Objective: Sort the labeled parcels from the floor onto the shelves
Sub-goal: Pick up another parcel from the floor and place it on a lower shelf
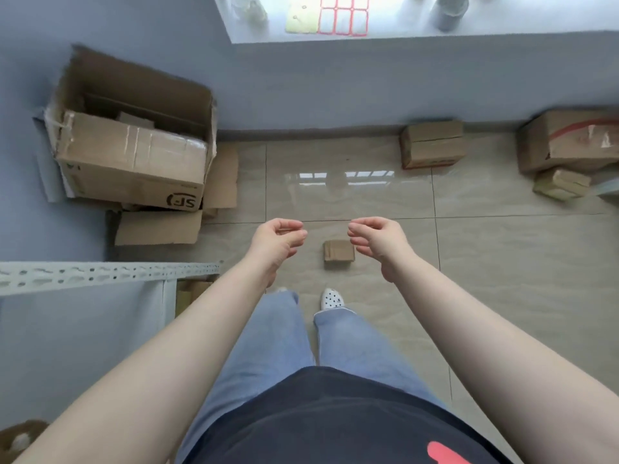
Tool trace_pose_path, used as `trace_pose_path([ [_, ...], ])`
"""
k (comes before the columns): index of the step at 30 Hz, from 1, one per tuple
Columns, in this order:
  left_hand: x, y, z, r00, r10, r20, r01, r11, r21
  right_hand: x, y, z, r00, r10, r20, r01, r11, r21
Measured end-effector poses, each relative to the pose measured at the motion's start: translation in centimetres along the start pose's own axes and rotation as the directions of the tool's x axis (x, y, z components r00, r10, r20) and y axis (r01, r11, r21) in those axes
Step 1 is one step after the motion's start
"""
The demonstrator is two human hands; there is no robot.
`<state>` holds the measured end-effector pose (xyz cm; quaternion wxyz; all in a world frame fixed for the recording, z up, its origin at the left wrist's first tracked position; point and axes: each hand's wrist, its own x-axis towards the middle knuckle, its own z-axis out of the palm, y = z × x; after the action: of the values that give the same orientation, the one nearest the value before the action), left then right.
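A small brown cardboard parcel (338, 250) lies on the tiled floor just ahead of my feet. My left hand (278, 241) hovers to its left, fingers curled and apart, holding nothing. My right hand (376, 241) hovers at its upper right, also curled and empty, partly overlapping the parcel's right edge in view. Two stacked parcels (432, 149) sit against the far wall. A larger parcel with red tape (569, 142) and a small one (561, 184) lie at the far right. The white metal shelf rail (100, 274) runs at my left.
A big open carton (134, 152) with flattened cardboard under it stands in the left corner. A windowsill (385, 35) with jars and a red-bordered label sheet (343, 15) runs above the blue wall. My white shoe (331, 299) stands near the parcel.
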<state>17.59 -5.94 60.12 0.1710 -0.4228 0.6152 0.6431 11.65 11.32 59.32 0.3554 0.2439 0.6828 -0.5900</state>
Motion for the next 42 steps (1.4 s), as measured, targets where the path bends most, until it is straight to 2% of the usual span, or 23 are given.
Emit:
trace_pose_path([
  [3, 2.5, 1.0, 1.4, 0.998, -0.035, 0.056, 0.030, 0.995, 0.095, 1.5, 0.4, -1.6, 0.992, 0.061, -0.109, -0.050, 0.994, 0.101],
  [7, 7.9, 1.9, 3.5, 0.983, -0.076, 0.166, 0.017, 0.943, 0.333, 4.0, 2.0, -3.0, 0.953, 0.173, -0.247, -0.111, 0.963, 0.244],
  [11, 14.1, 2.0, 5.3, 0.962, -0.097, 0.257, -0.072, 0.813, 0.578, 6.6, 4.6, -3.5, 0.895, 0.284, -0.343, -0.147, 0.916, 0.374],
  [16, 21.2, 0.8, 7.8, 0.938, -0.134, 0.321, -0.186, 0.585, 0.789, 11.6, 9.4, -2.7, 0.818, 0.422, -0.391, -0.174, 0.830, 0.531],
  [22, 29.2, -5.6, 12.2, 0.884, -0.210, 0.417, -0.314, 0.394, 0.864, 21.7, 17.1, -0.6, 0.761, 0.540, -0.359, -0.208, 0.728, 0.653],
  [28, 40.0, -16.5, 16.3, 0.892, -0.220, 0.394, -0.341, 0.243, 0.908, 33.3, 27.9, 0.6, 0.722, 0.648, -0.242, -0.294, 0.604, 0.741],
  [35, 50.7, -28.5, 19.1, 0.910, -0.245, 0.335, -0.286, 0.212, 0.934, 44.4, 39.1, 2.2, 0.635, 0.755, -0.166, -0.406, 0.509, 0.759],
  [38, 53.6, -31.5, 19.5, 0.919, -0.228, 0.321, -0.282, 0.186, 0.941, 47.9, 41.8, 2.8, 0.651, 0.743, -0.157, -0.398, 0.510, 0.763],
  [42, 55.1, -33.7, 20.0, 0.903, -0.292, 0.314, -0.271, 0.180, 0.946, 50.7, 42.6, 3.2, 0.709, 0.697, -0.108, -0.389, 0.514, 0.764],
])
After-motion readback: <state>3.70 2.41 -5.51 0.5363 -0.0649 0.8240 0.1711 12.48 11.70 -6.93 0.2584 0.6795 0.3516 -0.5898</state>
